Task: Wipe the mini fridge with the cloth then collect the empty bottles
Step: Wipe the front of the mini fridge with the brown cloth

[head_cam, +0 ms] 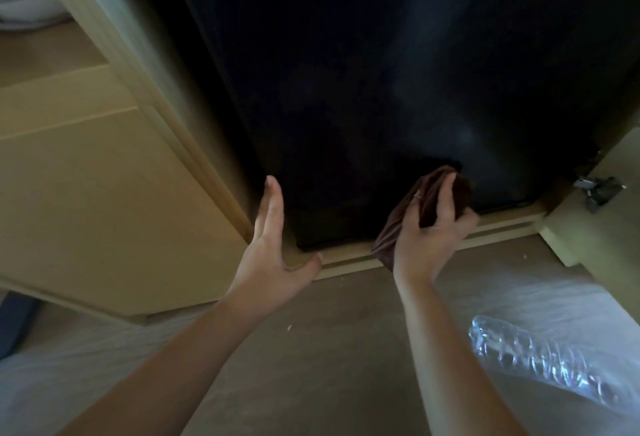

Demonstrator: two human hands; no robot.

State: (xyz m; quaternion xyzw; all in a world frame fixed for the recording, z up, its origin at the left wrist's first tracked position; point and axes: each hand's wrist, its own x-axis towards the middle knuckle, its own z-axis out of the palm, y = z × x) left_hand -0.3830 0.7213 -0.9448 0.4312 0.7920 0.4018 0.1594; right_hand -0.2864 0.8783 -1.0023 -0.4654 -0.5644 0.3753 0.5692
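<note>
The black mini fridge point(363, 72) fills the upper middle, set in a pale cabinet point(104, 176). At lower centre the left hand point(277, 245), fingers straight, braces against the frame, likely for steadiness. The right hand point(434, 228) clutches the brown cloth point(429, 193) against the fridge's bottom edge. An empty bottle point(540, 359) lies lower right, uncollected.

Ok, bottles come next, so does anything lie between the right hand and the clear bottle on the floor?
Nothing visible: open floor separates the right hand from the crumpled clear plastic bottle, though it holds the brown cloth against the black mini fridge.
</note>
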